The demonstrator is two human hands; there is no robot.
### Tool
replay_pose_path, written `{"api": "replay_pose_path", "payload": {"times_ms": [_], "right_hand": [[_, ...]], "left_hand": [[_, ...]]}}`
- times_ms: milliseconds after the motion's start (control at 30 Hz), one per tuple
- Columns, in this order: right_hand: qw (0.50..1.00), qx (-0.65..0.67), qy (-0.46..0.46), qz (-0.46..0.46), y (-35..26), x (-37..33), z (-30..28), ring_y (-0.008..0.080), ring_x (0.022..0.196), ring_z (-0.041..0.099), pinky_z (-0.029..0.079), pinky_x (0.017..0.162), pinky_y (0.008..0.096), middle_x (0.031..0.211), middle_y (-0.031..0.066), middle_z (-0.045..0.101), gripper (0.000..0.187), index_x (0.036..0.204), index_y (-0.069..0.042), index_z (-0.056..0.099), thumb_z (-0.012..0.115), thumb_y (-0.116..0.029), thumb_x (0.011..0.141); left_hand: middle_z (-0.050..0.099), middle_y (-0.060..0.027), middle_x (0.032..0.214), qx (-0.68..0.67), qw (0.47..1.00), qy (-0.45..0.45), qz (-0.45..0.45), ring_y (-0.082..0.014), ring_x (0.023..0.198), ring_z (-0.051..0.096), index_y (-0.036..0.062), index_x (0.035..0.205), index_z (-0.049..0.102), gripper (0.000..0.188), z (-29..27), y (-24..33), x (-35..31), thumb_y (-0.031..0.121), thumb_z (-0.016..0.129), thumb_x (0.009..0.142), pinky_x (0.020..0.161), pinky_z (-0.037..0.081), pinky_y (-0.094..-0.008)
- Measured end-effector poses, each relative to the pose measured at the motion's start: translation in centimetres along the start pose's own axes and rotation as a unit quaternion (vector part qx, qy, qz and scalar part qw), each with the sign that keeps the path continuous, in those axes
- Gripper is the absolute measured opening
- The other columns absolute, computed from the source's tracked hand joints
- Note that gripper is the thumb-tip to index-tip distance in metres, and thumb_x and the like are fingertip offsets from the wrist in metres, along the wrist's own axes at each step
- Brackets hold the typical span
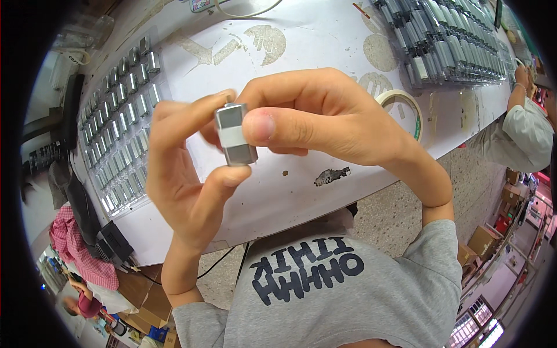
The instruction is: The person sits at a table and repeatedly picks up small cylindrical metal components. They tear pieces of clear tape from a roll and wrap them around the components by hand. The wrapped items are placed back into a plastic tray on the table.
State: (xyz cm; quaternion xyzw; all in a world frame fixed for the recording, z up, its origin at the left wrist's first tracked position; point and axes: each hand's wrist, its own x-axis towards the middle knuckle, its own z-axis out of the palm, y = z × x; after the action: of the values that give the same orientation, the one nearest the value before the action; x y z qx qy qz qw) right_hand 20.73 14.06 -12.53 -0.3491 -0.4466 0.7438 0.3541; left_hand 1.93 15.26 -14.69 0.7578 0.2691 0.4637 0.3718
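Between my two hands, above the table's front part, is a small silver metal can (237,152) that looks like a small electric motor. It has flat sides, a pale band round its middle and a short stub on top. My left hand (181,180) grips it by its ends, index finger at the top and thumb underneath; the fingers are slightly blurred. From the right, my right hand (336,119) presses its thumb against the banded side. Its other fingers curl behind the can, partly hidden.
On the left of the white table (325,52) lies a clear tray (122,124) with rows of similar silver cans. More stacked trays (444,43) fill the far right. A tape roll (413,107) lies behind my right wrist. Another person (525,136) is at the right edge.
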Motion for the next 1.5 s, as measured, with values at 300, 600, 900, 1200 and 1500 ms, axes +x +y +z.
{"api": "replay_pose_path", "payload": {"times_ms": [300,600,900,1200,1500], "right_hand": [[0.996,0.023,0.063,-0.062,0.9,0.5,-0.1,0.0034,0.061,0.048,0.034,0.051,0.0208,0.068,0.0005,0.059,0.024,0.077,-0.002,0.061,0.066,-0.025,0.081],[0.981,-0.145,0.075,-0.105,1.5,0.7,-0.5,0.0047,0.055,0.040,0.029,0.048,0.0230,0.056,-0.0015,0.047,0.030,0.067,-0.001,0.057,0.066,-0.028,0.079],[0.982,-0.170,0.066,-0.057,-0.4,-0.1,-0.8,0.0029,0.060,0.042,0.032,0.053,0.0189,0.066,-0.0029,0.050,0.020,0.077,-0.002,0.058,0.058,-0.020,0.086],[0.956,-0.228,0.067,-0.174,-0.1,-0.4,-0.4,0.0038,0.060,0.043,0.033,0.052,0.0178,0.069,-0.0013,0.052,0.008,0.078,-0.001,0.058,0.062,-0.007,0.080],[0.956,-0.225,0.083,-0.167,-0.2,-0.4,-0.4,0.0039,0.059,0.042,0.032,0.051,0.0184,0.068,-0.0014,0.051,0.009,0.077,-0.001,0.057,0.062,-0.007,0.079]], "left_hand": [[0.051,-0.0149,0.116,0.202,0.976,-0.074,-0.018,-0.0234,0.107,0.046,-0.0010,0.120,0.046,0.047,0.2,1.1,0.2,0.025,0.059,0.084,0.094,0.034,-0.0355],[0.052,-0.0122,0.109,0.108,0.992,-0.060,-0.040,-0.0219,0.098,0.052,0.0001,0.113,0.046,0.050,0.5,0.8,0.1,0.000,0.068,0.068,0.086,0.042,-0.0325],[0.054,-0.0114,0.105,0.123,0.990,-0.055,-0.027,-0.0183,0.091,0.054,-0.0001,0.111,0.049,0.049,0.2,0.7,0.1,-0.003,0.062,0.064,0.079,0.045,-0.0292],[0.057,-0.0103,0.097,0.248,0.967,-0.040,0.029,-0.0206,0.085,0.055,0.0013,0.101,0.055,0.043,0.3,0.5,0.5,-0.002,0.062,0.059,0.074,0.044,-0.0283],[0.056,-0.0054,0.082,0.201,0.979,-0.006,0.011,-0.0164,0.065,0.049,0.0033,0.095,0.058,0.042,0.3,0.5,0.5,0.005,0.072,0.056,0.058,0.042,-0.0258]]}}
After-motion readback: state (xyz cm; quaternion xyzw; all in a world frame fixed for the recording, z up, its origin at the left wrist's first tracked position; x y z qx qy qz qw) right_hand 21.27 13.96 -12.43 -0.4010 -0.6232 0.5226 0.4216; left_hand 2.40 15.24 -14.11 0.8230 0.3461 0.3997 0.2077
